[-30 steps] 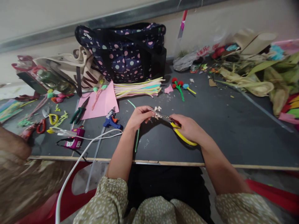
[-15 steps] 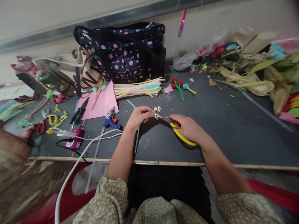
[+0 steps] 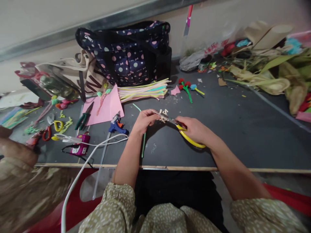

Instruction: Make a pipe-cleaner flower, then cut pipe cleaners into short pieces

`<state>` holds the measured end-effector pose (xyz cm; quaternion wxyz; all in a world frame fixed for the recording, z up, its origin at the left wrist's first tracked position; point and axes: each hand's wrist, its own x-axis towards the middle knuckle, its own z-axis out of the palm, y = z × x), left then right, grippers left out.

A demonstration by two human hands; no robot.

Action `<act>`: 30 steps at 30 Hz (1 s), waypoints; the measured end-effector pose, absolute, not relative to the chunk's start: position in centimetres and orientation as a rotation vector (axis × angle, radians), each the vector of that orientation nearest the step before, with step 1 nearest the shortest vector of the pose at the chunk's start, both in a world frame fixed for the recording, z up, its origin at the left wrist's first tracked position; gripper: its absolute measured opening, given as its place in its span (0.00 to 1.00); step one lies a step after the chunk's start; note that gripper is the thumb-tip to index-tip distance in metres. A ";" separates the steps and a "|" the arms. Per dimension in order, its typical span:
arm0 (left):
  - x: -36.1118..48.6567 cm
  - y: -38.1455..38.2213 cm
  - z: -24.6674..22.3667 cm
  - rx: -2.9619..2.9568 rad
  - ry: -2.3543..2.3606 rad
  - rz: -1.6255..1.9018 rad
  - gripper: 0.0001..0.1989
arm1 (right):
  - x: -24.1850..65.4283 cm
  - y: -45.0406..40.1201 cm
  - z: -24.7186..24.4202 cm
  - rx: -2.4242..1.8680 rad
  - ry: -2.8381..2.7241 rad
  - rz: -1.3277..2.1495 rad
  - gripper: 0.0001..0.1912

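Note:
Yellow-handled scissors [image 3: 191,139] are gripped in my right hand [image 3: 195,129], their blades pointing left to my other hand. My left hand [image 3: 145,121] is closed in a pinch by the blade tips, and what its fingers hold is too small to make out. A thin green strip [image 3: 143,145] runs past my left wrist, its upper end showing beyond the hand. Several short pale cut pieces [image 3: 163,113] lie on the dark table [image 3: 233,129] beside the blades.
Behind my hands lies a bundle of pastel pipe cleaners [image 3: 143,90], with a dotted bag [image 3: 131,58] beyond. A blue glue gun [image 3: 117,126], white cable [image 3: 82,165] and green pliers [image 3: 84,119] are leftward. Husks [image 3: 262,81] lie right. Another person's arm [image 3: 18,150] rests far left.
The whole view has shifted slightly. My hands and the scissors keep nearly the same pose, and the other person's arm at the left reaches a little further into view.

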<state>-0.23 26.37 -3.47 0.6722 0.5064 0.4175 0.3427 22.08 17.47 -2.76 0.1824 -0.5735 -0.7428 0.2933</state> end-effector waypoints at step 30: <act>0.8 27.2 -5.2 0.870 1.006 0.762 0.07 | 20.6 22.5 -1.7 -1.791 -2.400 0.890 0.10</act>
